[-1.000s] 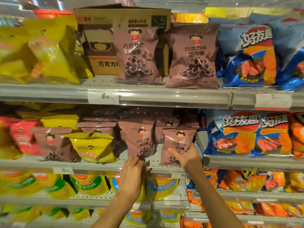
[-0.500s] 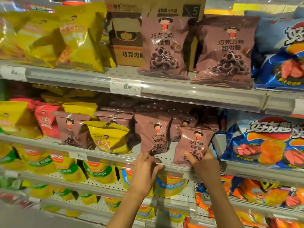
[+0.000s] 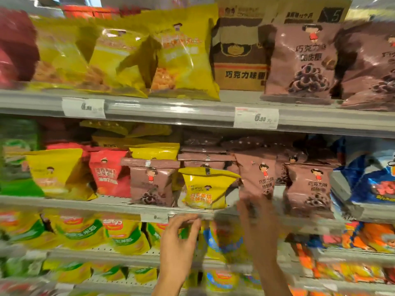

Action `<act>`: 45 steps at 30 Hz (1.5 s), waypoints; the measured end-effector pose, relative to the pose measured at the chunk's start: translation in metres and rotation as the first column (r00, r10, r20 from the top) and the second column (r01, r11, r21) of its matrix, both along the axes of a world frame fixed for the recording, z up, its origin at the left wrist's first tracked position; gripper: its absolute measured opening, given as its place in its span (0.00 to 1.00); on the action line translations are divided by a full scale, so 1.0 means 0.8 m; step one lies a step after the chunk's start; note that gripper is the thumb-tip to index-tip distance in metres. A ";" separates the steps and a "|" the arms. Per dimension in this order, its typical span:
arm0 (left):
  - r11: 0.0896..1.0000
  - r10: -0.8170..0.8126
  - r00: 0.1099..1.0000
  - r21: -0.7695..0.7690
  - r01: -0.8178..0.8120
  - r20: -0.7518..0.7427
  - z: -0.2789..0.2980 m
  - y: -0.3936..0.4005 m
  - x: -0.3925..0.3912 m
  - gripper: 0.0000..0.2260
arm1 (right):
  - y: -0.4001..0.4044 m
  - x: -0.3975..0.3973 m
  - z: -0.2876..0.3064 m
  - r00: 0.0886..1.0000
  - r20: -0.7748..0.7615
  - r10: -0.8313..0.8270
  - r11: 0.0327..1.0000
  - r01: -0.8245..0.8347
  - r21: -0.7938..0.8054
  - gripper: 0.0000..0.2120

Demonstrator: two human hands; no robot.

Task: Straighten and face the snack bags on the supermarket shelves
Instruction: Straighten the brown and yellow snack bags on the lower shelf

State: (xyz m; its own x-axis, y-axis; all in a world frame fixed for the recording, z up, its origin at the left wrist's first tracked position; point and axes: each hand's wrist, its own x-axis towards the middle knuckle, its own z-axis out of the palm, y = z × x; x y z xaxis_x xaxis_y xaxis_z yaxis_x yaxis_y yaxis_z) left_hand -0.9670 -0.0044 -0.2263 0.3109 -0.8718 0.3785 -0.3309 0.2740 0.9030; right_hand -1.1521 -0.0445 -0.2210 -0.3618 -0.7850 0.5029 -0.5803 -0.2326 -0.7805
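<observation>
The right hand [image 3: 259, 227] is up at the bottom of a brown bag [image 3: 257, 178], just right of the yellow bag [image 3: 205, 189]; it is too blurry to tell its fingers. The left hand [image 3: 178, 238], fingers loosely curled, holds nothing below the yellow bag. The step looks like standing the brown bag straight. Next, turn the crooked yellow bag to face front.

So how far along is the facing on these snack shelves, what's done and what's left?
Looks done: the brown bags on the top shelf stand upright, fronts out. In hand: the right hand, motion-blurred, is at a brown bag on the middle shelf; the left hand is at the shelf edge below the yellow bag. Left: that yellow bag sits among brown ones, and the top-shelf yellow bags lean.
</observation>
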 end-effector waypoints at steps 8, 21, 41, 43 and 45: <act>0.964 0.266 0.961 -0.026 -0.265 0.077 0.014 -0.011 0.150 0.18 | -0.012 0.099 0.007 0.973 0.160 0.165 0.964 -0.194 0.182 0.51; 0.978 -0.101 0.989 0.192 0.079 0.109 0.042 -0.100 0.186 0.50 | -0.070 0.090 0.024 0.928 0.233 0.291 0.906 -0.346 0.244 0.43; 0.957 -0.241 0.970 0.159 0.241 -0.020 0.038 -0.124 0.091 0.26 | -0.029 -0.008 0.042 0.864 0.461 0.203 0.975 -0.224 -0.008 0.27; 0.948 -0.264 0.964 0.173 0.266 -0.034 0.041 -0.127 0.069 0.25 | -0.015 -0.030 0.048 0.884 0.429 0.182 0.980 -0.198 -0.009 0.24; 0.938 -0.290 0.957 0.188 0.290 -0.030 0.040 -0.131 0.052 0.25 | -0.002 -0.053 0.048 0.900 0.401 0.171 0.982 -0.188 0.003 0.19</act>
